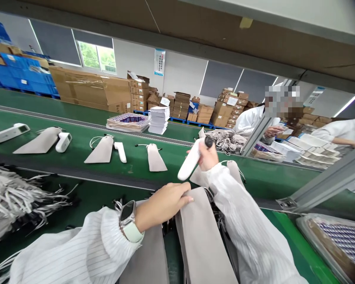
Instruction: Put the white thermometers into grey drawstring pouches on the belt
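Note:
My right hand (209,157) is closed around a white infrared thermometer (189,161) with a black round end, held above the green conveyor belt. Below it, my left hand (168,199), with a watch on its wrist, pinches the top edge of a grey drawstring pouch (205,232) on the near pile. Beyond my right sleeve, another grey pouch (234,170) is partly hidden. Along the belt lie a single grey pouch (156,157), a pouch (100,150) beside a white thermometer (121,152), and farther left a pouch (41,142) between two thermometers.
Many pouches with tangled white cords (20,197) are heaped at the left. Past the belt sit a bag of striped batteries (127,121) and a stack of white papers (159,119). A metal post (263,130) rises at the right, near another battery bag (340,240). Two co-workers (248,120) work opposite.

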